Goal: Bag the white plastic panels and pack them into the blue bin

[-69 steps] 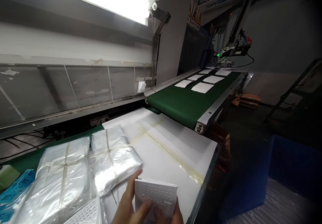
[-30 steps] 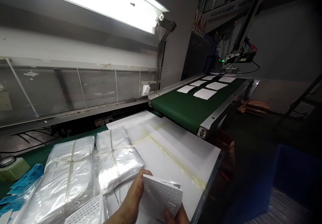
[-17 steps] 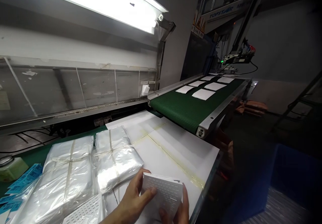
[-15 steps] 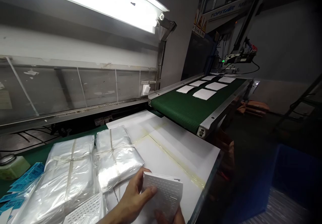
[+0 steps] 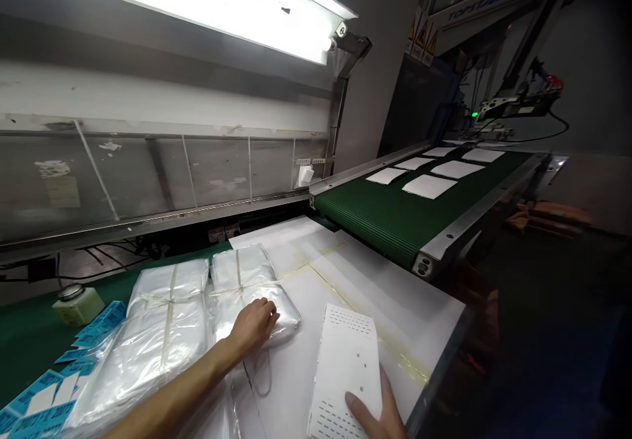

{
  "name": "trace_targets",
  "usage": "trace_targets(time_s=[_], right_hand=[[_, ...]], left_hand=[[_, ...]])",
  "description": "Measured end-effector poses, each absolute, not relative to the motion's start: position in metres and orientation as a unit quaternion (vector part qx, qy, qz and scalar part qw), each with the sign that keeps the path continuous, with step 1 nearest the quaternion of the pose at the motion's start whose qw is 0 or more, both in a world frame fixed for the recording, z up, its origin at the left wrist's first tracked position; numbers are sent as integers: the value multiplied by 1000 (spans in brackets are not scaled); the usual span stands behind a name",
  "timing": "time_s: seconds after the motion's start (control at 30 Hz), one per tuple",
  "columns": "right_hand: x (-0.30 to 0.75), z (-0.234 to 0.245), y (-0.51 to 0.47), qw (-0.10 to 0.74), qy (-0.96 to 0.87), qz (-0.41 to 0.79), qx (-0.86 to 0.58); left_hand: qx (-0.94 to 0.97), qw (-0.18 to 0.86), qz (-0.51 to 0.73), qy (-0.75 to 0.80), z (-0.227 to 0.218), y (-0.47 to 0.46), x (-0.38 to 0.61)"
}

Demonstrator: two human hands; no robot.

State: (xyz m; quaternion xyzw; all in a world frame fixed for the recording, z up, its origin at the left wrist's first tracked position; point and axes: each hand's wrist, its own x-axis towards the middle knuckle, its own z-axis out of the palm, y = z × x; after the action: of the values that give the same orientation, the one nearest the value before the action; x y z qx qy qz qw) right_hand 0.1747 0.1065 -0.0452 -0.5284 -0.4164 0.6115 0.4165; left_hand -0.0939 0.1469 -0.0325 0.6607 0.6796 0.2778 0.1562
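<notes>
Left hand (image 5: 253, 326) rests, fingers loosely bent, on the strapped plastic bundle (image 5: 247, 278); right fingers (image 5: 363, 407) lie open against the perforated panel (image 5: 345, 360) (white, lying flat).

Desk (image 5: 116, 287): green top, a taped white board (image 5: 390, 294) laid over its right part. Under the left grip (image 5: 253, 326), a smaller strapped bundle of clear plastic bags (image 5: 247, 287); a larger strapped bundle (image 5: 165, 327) just left of it. Under the right grip (image 5: 370, 413), a white perforated panel (image 5: 345, 366) lying flat on the board. Far left of both grips: blue tags (image 5: 49, 386), a small glass jar (image 5: 78, 306).
</notes>
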Motion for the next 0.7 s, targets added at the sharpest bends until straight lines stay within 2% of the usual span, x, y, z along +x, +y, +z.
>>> trace_targets(time_s=[0.17,0.33,0.53,0.7], right_hand=[[170,-53,109,406,-435,592,-543],[168,-62,110,411,-435,588,-544],[169,-72,111,419,-470,562,-537],[171,-79,110,406,-485,558,-537]], left_hand=[[674,103,213,700,-42,159,-94],[675,119,216,696,-38,158,-94],[625,184,279,705,-33,155,-102],[544,304,351,699,-26,154,-109]])
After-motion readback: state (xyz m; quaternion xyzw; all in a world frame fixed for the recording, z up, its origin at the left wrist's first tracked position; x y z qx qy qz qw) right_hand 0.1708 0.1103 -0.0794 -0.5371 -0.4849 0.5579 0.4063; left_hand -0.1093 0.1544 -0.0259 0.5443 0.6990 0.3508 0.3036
